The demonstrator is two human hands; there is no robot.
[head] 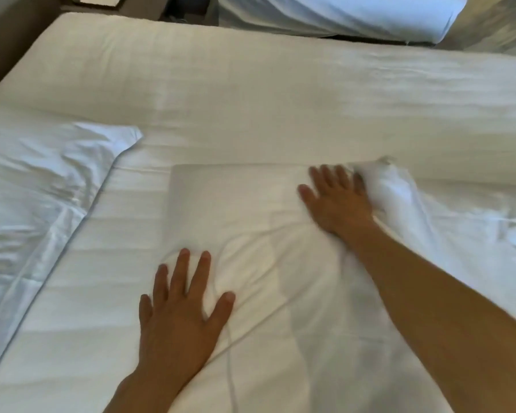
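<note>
Soft, even light is washing the white bed [280,84], leaving faint shadows; motion blur is smearing the right hand [337,204], and distortion is bending the bed's far edge.

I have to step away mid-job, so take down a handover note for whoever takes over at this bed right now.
Left hand: open, pressed flat on the near part of the folded white cloth.
Right hand: open, flat on the cloth's far right, beside its bunched end.
The cloth lies on the bed. A pillow lies to its left, and a second pillow lies past the bed's far edge.
Done: far left corner lies square and smooth.
Left: probably flatten the bunched end and the creases near the left hand.
</note>
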